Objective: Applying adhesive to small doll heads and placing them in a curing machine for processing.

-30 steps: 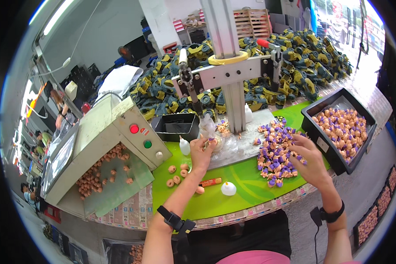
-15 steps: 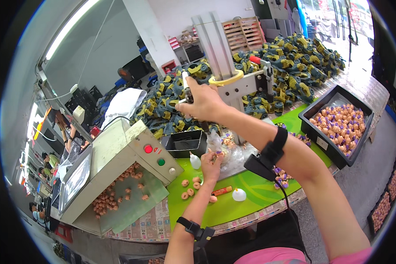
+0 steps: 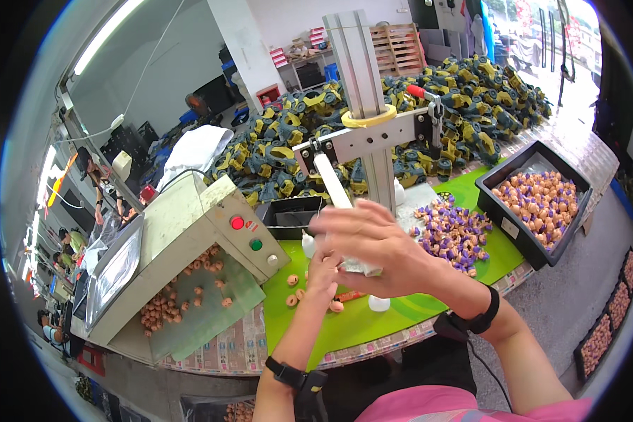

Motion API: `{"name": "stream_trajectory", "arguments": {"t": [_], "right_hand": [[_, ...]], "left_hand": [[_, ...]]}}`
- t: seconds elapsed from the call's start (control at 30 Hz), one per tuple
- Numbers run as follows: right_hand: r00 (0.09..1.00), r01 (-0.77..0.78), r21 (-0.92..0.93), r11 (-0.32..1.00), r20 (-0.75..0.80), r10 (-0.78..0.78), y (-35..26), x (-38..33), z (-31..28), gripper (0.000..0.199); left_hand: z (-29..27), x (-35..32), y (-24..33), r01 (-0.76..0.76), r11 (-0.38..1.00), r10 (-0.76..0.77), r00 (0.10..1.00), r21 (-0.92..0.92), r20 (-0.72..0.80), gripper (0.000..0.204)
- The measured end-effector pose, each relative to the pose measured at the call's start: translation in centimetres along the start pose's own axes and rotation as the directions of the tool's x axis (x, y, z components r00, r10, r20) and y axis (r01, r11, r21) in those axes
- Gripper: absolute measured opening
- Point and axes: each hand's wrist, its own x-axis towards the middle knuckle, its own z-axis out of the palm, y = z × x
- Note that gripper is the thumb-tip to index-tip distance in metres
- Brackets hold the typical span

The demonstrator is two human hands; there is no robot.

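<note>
The green mat (image 3: 373, 330) lies bare along its front edge, a black tray (image 3: 527, 246) bounding its right end, and over it the blurred right hand (image 3: 387, 247) partly hides the left hand (image 3: 323, 273), neither grip possible to tell, while the white lever handle (image 3: 333, 183) slants down to the right hand's upper edge.

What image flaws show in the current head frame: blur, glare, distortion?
Head view throughout: right hand motion-blurred, partly hiding the left hand; doorway at upper right blown out; ceiling light glaring; table's front edge bowed by the fisheye.
</note>
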Motion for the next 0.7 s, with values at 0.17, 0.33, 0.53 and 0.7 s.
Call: {"name": "stream_trajectory", "arguments": {"t": [0.17,0.33,0.53,0.7], "right_hand": [[0.848,-0.476,0.047,0.878,-0.240,0.472,-2.4,-6.9,-0.5,0.064],[0.756,-0.649,0.130,0.749,0.007,0.654,-5.5,-17.8,3.6,0.049],[0.667,-0.745,0.107,0.659,0.113,0.736,-6.3,-20.8,6.4,0.051],[0.636,-0.768,0.157,0.621,0.072,0.768,-3.3,-19.0,9.0,0.065]], "left_hand": [[-3.6,-8.9,2.0,0.194,0.929,-0.173,0.980,-0.316,0.094,0.029],[-5.3,-20.4,1.5,0.271,0.860,-0.215,0.961,-0.433,0.174,0.016],[-7.0,-29.0,-2.8,0.317,0.752,-0.220,0.947,-0.577,0.234,0.033],[-5.1,-30.6,-2.6,0.313,0.755,-0.204,0.947,-0.575,0.248,0.029]]}}
